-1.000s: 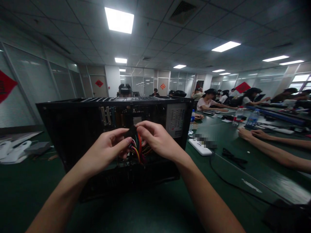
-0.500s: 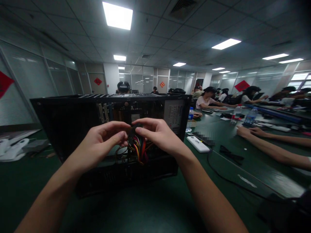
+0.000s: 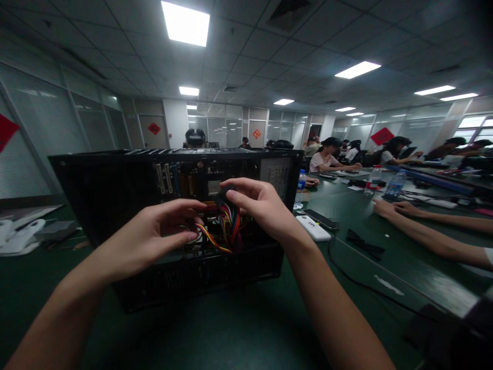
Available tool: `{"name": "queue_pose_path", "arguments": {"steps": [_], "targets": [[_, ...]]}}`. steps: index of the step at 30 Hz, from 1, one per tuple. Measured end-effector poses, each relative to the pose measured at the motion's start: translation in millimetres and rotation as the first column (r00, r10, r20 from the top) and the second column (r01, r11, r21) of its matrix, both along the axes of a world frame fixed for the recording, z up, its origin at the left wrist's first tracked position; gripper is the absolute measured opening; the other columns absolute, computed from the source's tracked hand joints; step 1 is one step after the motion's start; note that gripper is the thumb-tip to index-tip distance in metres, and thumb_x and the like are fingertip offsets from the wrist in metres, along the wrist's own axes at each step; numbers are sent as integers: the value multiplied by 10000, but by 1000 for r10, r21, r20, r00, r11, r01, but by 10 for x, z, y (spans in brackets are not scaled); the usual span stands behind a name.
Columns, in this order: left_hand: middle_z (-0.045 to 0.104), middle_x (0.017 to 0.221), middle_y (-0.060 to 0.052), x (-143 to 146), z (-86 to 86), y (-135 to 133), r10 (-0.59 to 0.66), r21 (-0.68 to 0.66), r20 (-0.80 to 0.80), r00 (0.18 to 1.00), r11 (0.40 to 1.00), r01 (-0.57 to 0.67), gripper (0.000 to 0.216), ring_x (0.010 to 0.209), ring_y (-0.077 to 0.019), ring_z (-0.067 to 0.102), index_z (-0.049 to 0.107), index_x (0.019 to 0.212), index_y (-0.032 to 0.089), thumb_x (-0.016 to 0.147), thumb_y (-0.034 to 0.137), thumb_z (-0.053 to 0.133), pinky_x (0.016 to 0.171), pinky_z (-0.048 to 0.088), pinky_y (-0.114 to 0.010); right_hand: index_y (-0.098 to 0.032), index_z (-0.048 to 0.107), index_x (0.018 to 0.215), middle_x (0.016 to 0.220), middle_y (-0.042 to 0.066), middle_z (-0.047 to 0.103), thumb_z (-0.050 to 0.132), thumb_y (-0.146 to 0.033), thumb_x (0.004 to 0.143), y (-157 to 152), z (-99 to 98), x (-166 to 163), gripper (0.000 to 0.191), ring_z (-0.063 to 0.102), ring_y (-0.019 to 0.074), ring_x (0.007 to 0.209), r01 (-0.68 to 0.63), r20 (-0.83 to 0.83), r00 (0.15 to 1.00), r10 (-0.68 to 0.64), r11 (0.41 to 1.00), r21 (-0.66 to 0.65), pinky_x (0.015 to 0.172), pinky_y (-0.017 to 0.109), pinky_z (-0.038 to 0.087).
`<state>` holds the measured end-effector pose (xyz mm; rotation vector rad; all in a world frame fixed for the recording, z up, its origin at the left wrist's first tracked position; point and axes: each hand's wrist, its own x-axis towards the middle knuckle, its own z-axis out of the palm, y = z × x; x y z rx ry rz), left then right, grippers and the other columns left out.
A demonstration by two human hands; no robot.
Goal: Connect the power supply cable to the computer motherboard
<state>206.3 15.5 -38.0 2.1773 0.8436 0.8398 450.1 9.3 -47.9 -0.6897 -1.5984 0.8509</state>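
Just beyond the hands (image 3: 264, 208) and black connector (image 3: 222, 197), a label (image 3: 276, 173) seems illegible.

Your view is dim: rectangular white ceiling panels (image 3: 186, 23) glare, the glossy green bench (image 3: 442, 280) reflects light, shadow fills the black metal computer case (image 3: 250, 264).

A green tabletop (image 3: 215, 329) spreads beneath the grip of the right hand (image 3: 266, 209). A black computer case (image 3: 96, 205) stands on it, directly behind that grip. To the grip's right lie a white block (image 3: 313, 229), a dark slab (image 3: 319, 218) and bundled black cable (image 3: 365, 245); a water bottle (image 3: 301, 188) stands farther back. Well left sits what appears, dimly, to be a grey box (image 3: 57, 229).
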Motion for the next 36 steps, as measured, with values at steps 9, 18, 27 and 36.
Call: {"name": "queue_pose_path", "arguments": {"steps": [9, 18, 27, 36], "targets": [[751, 1112, -60, 90, -15, -35, 149, 246, 102, 983, 954, -171, 486, 988, -242, 727, 641, 1242, 213, 812, 420, 729, 946, 597, -408, -179, 699, 1119, 872, 16, 700, 684, -312, 856, 6, -52, -135, 294, 626, 128, 784, -79, 42, 996, 78, 997, 12, 633, 208, 516], [758, 1106, -47, 81, -65, -40, 158, 556, 35, 987, 818, -151, 414, 954, -217, 741, 645, 1228, 214, 860, 400, 685, 887, 624, -343, -183, 682, 1177, 951, 31, 711, 670, -334, 865, 43, -111, -227, 347, 608, 124, 771, -85, 53, 995, 84, 996, 11, 617, 210, 483], [753, 1078, -102, 15, -209, 201, 229, 968, -3, 973, 246, -55, 269, 957, -205, 732, 659, 1159, 149, 912, 250, 629, 895, 599, -307, -162, 686, 1178, 901, 26, 732, 652, -278, 876, 135, -207, -391, 325, 655, 135, 774, 73, -44, 997, -67, 987, 144, 684, 241, 514], [700, 1194, -164, 4, -298, 256, 331, 1000, -7, 943, 18, 1, 304, 1108, -271, 673, 641, 1200, 104, 900, 121, 596, 963, 576, -394, -143, 576, 1359, 1368, 90, 601, 366, -102, 927, 213, -325, -287, 482, 535, 193, 1286, 92, 282, 921, -270, 852, 515, 1138, 393, 403]]}}
